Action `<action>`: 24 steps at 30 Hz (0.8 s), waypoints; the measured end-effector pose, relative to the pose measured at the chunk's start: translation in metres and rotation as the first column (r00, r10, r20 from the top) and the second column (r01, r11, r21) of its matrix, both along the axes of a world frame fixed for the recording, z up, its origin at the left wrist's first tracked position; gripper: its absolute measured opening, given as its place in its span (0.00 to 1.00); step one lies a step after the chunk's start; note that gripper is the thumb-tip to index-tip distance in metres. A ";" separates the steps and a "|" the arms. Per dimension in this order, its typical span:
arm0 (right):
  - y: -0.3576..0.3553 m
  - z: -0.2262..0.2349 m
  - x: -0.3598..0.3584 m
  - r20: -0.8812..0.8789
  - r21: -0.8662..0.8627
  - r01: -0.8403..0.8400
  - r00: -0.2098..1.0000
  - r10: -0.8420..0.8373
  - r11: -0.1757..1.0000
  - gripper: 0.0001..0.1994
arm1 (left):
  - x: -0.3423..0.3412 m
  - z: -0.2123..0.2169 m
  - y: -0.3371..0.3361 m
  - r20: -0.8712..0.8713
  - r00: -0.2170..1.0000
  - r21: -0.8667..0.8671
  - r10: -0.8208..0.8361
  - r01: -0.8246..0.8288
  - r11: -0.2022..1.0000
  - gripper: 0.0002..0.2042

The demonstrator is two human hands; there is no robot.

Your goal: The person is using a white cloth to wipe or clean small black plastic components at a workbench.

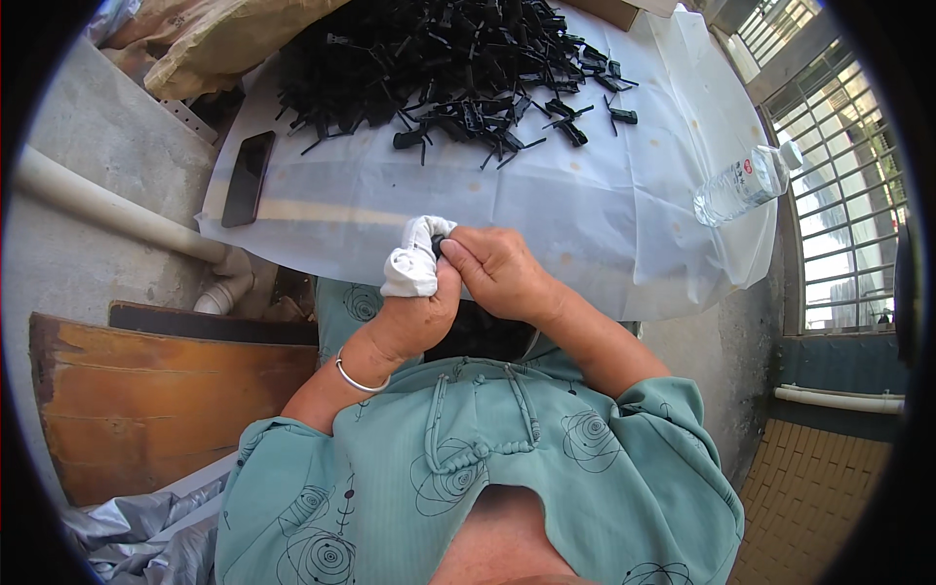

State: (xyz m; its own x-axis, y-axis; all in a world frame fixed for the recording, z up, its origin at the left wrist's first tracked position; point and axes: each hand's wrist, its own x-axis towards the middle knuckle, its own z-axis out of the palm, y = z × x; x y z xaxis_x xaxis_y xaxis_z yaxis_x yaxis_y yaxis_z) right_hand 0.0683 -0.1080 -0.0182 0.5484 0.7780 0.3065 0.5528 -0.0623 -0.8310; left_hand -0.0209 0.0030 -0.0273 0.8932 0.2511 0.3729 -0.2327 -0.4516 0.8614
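In front of my body, at the table's near edge, my two hands meet. A white cloth point(411, 271) is wrapped about the fingers of my left hand point(425, 310). Between the hands shows a bit of a small black plastic part point(438, 247), mostly hidden by fingers and cloth. My left hand is closed around it. My right hand point(499, 271) is closed too, its thumb and curled fingers pressed against the same part. Beyond them lies a large heap of black plastic parts point(468, 68) with thin protruding strips, several lying loose at its near side.
White plastic sheeting point(341, 195) covers the table. A black phone point(249, 178) lies at the left, a clear water bottle point(741, 185) on its side at the right. Brown wrapping point(219, 49) is at the far left. Below, a black container point(483, 336) is partly visible between my legs.
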 end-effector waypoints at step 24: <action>-0.019 -0.007 0.007 0.203 -0.032 0.020 0.979 -0.013 0.999 0.05 | 0.012 -0.010 0.020 -0.125 0.956 -0.883 -0.267 0.016 0.469 0.11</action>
